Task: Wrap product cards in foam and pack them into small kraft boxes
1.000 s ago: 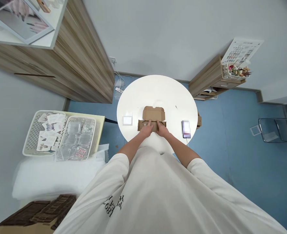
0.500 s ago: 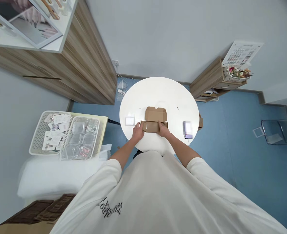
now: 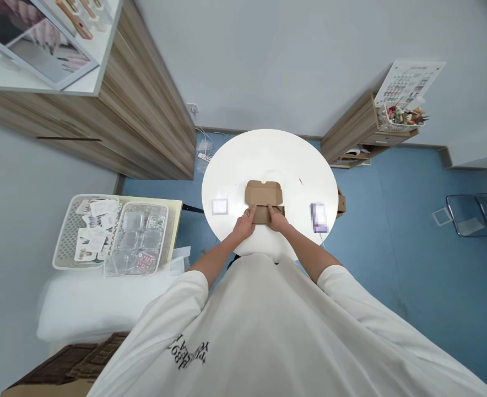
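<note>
A small brown cardboard box (image 3: 263,195) lies on the white round table (image 3: 268,151), its lid flap raised flat on the far side. My left hand (image 3: 244,225) grips the near left end of the box, thumb over the edge. At the near right end, my right hand (image 3: 277,219) holds on with its thumb on top. A side flap sticks out just beyond the right thumb. The undersides of both hands are hidden.
On the table's left lies a small white square item (image 3: 220,207); a phone-like device (image 3: 319,218) with a cable is at the right. Plastic baskets (image 3: 66,231) stand at far left. A wooden cabinet (image 3: 351,129) and metal-framed chair (image 3: 470,215) are to the right.
My left hand has moved right and inward on the box, and the left side flap that stuck out is now folded in or covered. The right hand stays nearly in place.
</note>
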The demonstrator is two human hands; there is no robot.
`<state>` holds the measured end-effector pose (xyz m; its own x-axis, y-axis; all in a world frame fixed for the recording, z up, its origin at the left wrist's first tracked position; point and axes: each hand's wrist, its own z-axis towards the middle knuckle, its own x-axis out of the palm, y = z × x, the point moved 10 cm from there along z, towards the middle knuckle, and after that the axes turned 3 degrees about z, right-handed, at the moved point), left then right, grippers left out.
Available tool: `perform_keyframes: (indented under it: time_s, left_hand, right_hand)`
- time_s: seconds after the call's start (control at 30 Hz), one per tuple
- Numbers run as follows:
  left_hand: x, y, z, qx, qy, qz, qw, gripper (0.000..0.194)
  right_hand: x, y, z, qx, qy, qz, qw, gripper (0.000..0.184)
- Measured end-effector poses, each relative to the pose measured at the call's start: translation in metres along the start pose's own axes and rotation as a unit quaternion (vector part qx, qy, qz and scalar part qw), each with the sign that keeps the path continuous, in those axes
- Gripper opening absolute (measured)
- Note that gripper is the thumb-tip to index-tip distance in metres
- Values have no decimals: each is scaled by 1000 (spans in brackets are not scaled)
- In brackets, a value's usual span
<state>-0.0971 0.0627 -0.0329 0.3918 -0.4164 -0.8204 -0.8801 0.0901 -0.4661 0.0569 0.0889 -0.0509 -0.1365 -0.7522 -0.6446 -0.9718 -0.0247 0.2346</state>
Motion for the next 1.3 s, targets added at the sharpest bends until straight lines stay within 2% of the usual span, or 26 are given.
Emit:
perform_keyframes:
  time_s: [0.07,0.2,0.27,0.5,0.67,0.83,1.03,1.3]
  left_hand:
    - [2,-2,-2,4,9,0,1000,81]
    - [10,-1,-3,5,56,20,998,58]
    - [11,-1,-2,8,70,41,997,53]
    - [6,-6,2,17,100,100,990,56]
    - [11,-5,-2,22,115,128,985,55]
    - [10,-3,-4,31,101,163,981,48]
    - [13,-9,8,63,89,217,970,44]
    - [18,-9,14,56,91,184,977,45]
  right_hand:
    - [0,0,1,-3,-2,-3,1000,115]
    - [0,1,2,-11,-10,0,1000,112]
    - [0,1,2,-11,-8,2,1000,112]
    - [1,2,2,-7,3,-3,1000,115]
    - [2,3,3,-3,12,-7,1000,120]
    - [4,2,5,-1,22,-11,1000,121]
    - [2,2,4,-3,11,2,1000,117]
    - [1,2,4,-9,5,10,1000,116]
